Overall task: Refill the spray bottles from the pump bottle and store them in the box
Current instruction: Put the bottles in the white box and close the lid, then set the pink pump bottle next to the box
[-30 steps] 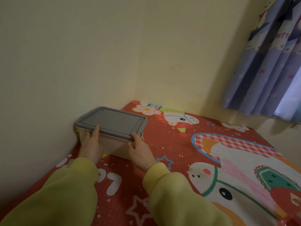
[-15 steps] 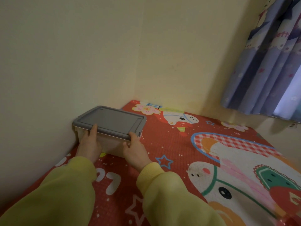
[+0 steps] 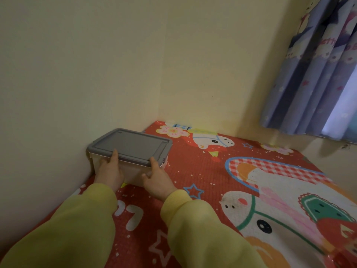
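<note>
Grey-lidded pale box (image 3: 131,145) (closed) sits gripped by left hand (image 3: 110,173) and right hand (image 3: 157,179).

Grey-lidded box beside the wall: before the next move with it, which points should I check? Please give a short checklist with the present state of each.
1. Flat grey lid seated on the translucent plastic box: ok, it lies level.
2. Lid clips locked: cannot tell.
3. Left hand and right hand hold the front edge: ok.
4. Box rests on the red cartoon mat, close to the cream wall: ok.
5. Spray bottles inside: cannot tell, contents hidden.
</note>
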The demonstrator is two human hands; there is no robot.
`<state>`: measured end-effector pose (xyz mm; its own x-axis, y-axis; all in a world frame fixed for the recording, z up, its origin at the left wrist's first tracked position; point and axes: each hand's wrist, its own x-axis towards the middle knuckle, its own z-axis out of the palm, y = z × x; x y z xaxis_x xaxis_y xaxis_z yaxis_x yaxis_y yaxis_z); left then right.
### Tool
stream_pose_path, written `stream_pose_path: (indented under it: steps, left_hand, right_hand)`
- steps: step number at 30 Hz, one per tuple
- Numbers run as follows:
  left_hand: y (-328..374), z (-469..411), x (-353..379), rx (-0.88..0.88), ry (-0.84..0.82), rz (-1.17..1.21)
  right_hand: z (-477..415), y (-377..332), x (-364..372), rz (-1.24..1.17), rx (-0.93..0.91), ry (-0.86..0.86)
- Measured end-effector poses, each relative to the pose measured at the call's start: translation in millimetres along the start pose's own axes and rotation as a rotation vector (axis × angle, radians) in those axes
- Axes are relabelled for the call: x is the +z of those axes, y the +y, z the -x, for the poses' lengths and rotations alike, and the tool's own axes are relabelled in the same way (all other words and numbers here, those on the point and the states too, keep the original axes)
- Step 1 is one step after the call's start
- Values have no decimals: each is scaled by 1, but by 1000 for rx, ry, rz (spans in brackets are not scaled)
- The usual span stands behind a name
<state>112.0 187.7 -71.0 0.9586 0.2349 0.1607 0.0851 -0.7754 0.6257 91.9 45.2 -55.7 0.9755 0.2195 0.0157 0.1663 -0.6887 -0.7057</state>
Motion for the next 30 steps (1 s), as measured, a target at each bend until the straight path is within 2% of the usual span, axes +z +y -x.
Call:
stream_pose_path:
  steps: [9, 18, 22, 30]
  left_hand:
    - [27, 28, -7, 57, -96, -260]
    - [101, 85, 18, 342, -124, 147]
    - [137, 108, 32, 427, -83, 173]
    - [212, 157, 59, 562, -160, 276]
  right_hand:
    - [31, 4, -24, -18, -47, 59]
    - [101, 32, -70, -68, -29, 175]
    - [133, 49, -98, -95, -2, 243]
    - [196, 80, -155, -153, -11, 386]
